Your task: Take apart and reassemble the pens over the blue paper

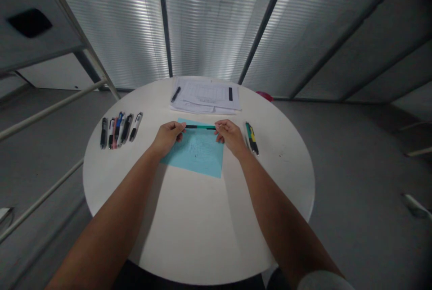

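A green and black pen (201, 127) stretches sideways between my two hands, over the far part of a light blue sheet of paper (202, 152) with faint marks on it. My left hand (168, 137) pinches the pen's black end between thumb and fingers. At the other end, my right hand (231, 136) grips it the same way, its fingertips covering that tip. Just right of my right hand lie a green pen and a yellow pen (252, 137), side by side, with a further thin pen partly hidden by the hand.
Several pens (118, 130) lie in a row at the left of the round white table (195, 227). Behind the blue sheet is a stack of printed papers (205, 96) with a black pen (176, 94) on it. A metal frame (50, 105) stands left of the table.
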### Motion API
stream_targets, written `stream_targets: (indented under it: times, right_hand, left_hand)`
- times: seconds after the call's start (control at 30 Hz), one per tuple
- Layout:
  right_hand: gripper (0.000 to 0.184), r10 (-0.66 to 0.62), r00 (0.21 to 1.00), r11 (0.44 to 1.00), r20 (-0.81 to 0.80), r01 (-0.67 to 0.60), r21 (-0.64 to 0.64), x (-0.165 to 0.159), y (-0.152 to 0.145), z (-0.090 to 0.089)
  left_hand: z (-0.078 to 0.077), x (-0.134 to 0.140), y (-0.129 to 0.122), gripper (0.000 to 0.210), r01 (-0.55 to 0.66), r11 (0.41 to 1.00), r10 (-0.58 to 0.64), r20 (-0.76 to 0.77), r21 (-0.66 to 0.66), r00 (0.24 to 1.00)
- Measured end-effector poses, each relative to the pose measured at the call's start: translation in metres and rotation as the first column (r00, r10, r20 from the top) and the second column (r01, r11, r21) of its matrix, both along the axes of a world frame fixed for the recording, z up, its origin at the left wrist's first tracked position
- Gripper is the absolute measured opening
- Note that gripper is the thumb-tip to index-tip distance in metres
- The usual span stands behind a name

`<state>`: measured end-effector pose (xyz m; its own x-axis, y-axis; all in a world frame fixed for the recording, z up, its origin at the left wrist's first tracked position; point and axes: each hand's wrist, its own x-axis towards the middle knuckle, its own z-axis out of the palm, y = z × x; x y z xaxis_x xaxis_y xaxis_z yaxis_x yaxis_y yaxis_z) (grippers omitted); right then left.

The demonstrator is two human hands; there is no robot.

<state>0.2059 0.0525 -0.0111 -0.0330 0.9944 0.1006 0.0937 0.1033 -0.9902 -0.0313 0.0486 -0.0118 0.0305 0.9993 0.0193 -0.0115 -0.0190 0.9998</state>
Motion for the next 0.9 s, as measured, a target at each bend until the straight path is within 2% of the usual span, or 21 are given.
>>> stream_targets:
  times: [0.17, 0.33, 0.73, 0.9]
  right_hand:
    - [0.032, -0.013, 0.998, 1.0, 0.054, 0.013, -0.01, -0.0016, -0.0002, -0.0013]
    - [0.036, -0.007, 0.995, 1.0, 0.096, 0.005, 0.024, -0.001, -0.0009, -0.0031]
    - [0.029, 0.018, 1.0, 1.0, 0.019, -0.018, 0.008, 0.0007, -0.0009, -0.0015]
    - [0.032, 0.0, 1.0, 1.0, 0.018, 0.0, 0.019, 0.0009, -0.0006, -0.0014]
  left_hand:
    - [-0.0043, -0.003, 0.0031, 0.031, 0.017, 1.0, -0.016, 0.062, -0.008, 0.998]
    - [-0.0009, -0.0031, 0.0014, 0.03, 0.02, 0.999, -0.014, 0.16, -0.034, 0.987]
    - [-0.0067, -0.0027, 0.0045, 0.036, -0.007, 1.0, 0.007, 0.049, -0.008, 0.999]
    - [-0.0045, -0.0022, 0.0033, 0.029, 0.031, 0.999, -0.029, 0.104, -0.017, 0.994]
